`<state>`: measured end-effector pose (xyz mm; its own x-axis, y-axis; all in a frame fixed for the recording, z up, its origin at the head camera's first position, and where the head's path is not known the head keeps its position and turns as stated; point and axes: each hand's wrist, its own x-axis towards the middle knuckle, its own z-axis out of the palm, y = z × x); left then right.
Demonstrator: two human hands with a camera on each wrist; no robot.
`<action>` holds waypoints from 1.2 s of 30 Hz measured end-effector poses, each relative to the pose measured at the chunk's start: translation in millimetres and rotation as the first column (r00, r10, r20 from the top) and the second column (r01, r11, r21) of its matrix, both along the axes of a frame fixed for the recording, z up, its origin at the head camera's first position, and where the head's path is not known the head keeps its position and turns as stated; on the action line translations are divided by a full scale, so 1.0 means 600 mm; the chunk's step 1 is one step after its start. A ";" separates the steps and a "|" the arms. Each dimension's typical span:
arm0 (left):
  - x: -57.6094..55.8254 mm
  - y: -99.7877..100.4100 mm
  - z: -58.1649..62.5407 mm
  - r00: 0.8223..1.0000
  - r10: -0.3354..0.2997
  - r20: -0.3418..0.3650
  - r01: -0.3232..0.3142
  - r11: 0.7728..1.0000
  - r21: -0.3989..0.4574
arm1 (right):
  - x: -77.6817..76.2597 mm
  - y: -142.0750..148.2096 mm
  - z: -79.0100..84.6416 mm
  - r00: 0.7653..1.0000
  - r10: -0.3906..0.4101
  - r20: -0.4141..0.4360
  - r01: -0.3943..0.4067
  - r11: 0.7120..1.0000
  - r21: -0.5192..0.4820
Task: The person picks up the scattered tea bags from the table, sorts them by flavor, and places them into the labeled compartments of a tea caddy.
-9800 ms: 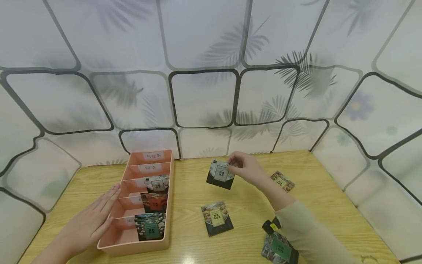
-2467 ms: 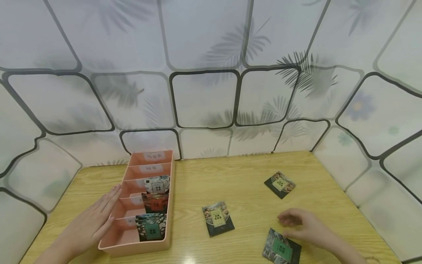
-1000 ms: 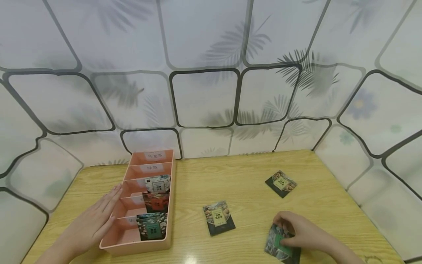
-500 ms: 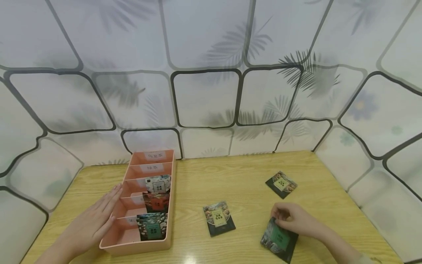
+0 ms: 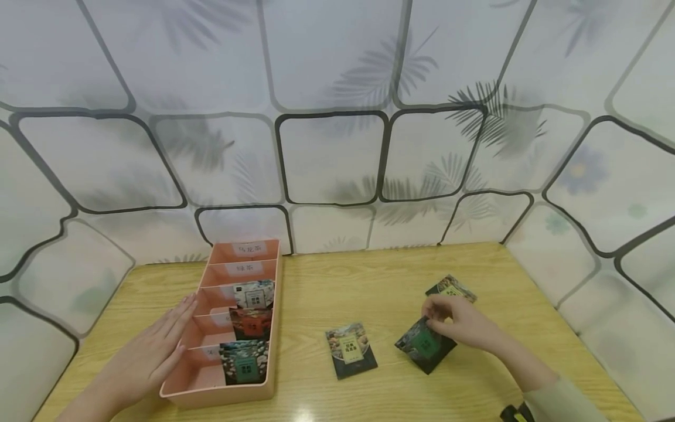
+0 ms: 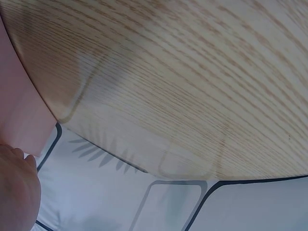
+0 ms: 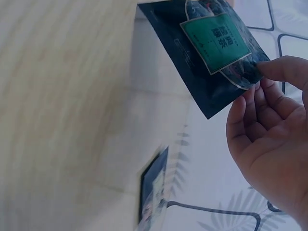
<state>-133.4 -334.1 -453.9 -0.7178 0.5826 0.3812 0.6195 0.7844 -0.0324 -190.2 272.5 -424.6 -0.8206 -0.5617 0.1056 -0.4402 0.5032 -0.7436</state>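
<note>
My right hand (image 5: 461, 322) pinches a dark tea packet with a green label (image 5: 424, 344) by its upper corner. In the right wrist view the thumb and fingers hold this packet (image 7: 216, 43) above the table. My left hand (image 5: 139, 357) lies with straight fingers against the left side of a pink divided box (image 5: 221, 400). Three compartments show packets: a white one (image 5: 255, 295), a red one (image 5: 251, 323) and a dark one with a teal label (image 5: 245, 363). The two far compartments show only their paper labels.
A yellow-labelled tea packet (image 5: 350, 350) lies on the wooden table (image 5: 316, 293), right of the box. Another yellow-labelled packet (image 5: 452, 287) lies behind my right hand, partly covered by it. A patterned fabric wall (image 5: 332, 158) encloses the table's back and sides.
The white packet that my right hand held earlier has left it. That hand has since gripped the green-labelled packet, lifted it and carried it forward and left. My left hand stays put.
</note>
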 end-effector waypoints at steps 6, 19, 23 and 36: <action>-0.002 -0.002 -0.003 1.000 -0.001 0.002 0.001 1.000 0.004 | -0.023 -0.032 0.027 0.998 -0.050 -0.035 0.052 0.998 0.035; -0.001 0.002 0.001 1.000 -0.001 0.007 0.001 1.000 0.000 | -0.082 -0.124 0.050 0.989 -0.132 -0.060 0.132 0.991 -0.017; 0.000 0.003 0.001 1.000 -0.002 0.006 0.002 1.000 -0.001 | -0.100 -0.153 0.056 0.987 -0.137 -0.080 0.135 0.990 -0.035; 0.000 0.001 0.001 1.000 0.005 0.029 -0.005 1.000 -0.001 | -0.144 -0.243 0.087 0.991 -0.123 -0.048 0.115 0.984 -0.135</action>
